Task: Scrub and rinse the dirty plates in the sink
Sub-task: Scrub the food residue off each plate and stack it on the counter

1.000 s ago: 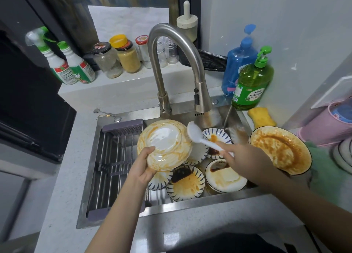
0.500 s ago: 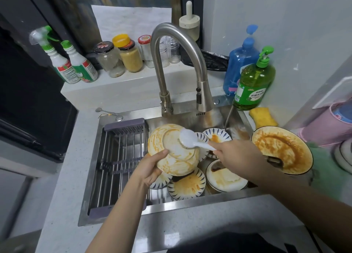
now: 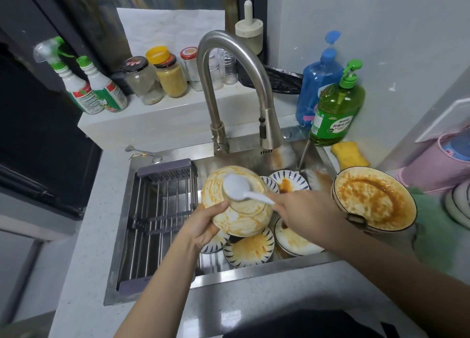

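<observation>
Bowl [image 3: 239, 210], one, gripped by left hand [image 3: 203, 225] over sink [image 3: 254, 266]; spoon [image 3: 241, 189], one, pinched by right hand [image 3: 307, 213]; five plates beneath.

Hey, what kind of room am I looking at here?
Most likely a small home kitchen: a stainless steel sink with a curved metal faucet, sauce-stained blue-patterned plates inside it, and a green pump bottle of dish soap on the counter.

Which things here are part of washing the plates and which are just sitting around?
In the job: left hand gripping stained dish; right hand holding white spoon; patterned plates; faucet.
Lying about: jars, spray bottles.
</observation>
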A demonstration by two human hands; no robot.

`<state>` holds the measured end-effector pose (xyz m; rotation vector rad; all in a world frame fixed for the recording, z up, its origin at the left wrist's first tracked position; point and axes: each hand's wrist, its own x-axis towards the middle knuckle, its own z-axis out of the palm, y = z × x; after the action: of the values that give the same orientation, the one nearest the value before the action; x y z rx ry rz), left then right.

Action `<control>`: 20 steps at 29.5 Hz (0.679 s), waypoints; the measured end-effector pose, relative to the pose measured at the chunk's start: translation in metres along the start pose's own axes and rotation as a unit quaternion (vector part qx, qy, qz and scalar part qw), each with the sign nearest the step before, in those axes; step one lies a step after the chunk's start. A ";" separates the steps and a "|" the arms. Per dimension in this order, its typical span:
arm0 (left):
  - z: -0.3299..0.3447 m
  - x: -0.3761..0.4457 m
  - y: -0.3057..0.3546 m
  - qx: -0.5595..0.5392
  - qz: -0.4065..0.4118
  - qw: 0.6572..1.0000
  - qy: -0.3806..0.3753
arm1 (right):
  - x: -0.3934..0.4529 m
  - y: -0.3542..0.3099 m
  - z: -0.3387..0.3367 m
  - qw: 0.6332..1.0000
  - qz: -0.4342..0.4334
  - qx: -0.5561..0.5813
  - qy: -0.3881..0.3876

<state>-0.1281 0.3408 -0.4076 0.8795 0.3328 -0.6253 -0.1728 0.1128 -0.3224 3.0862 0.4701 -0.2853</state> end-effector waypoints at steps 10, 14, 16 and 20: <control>0.022 0.010 -0.006 0.017 -0.028 0.999 -0.014 | -0.005 0.022 0.003 0.996 0.056 0.065 -0.012; 0.038 0.017 -0.008 0.034 -0.039 0.999 -0.006 | -0.022 0.043 0.013 0.993 0.110 0.027 -0.020; 0.046 0.022 -0.014 0.040 -0.056 0.998 -0.006 | -0.037 0.049 0.012 0.991 0.109 0.071 -0.043; 0.078 0.032 -0.029 0.115 -0.073 0.991 -0.003 | -0.057 0.070 0.018 0.960 0.157 0.226 -0.052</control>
<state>-0.1199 0.2530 -0.3946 1.0806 0.3263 -0.8124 -0.2090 0.0283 -0.3314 3.4824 -0.1131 -0.6209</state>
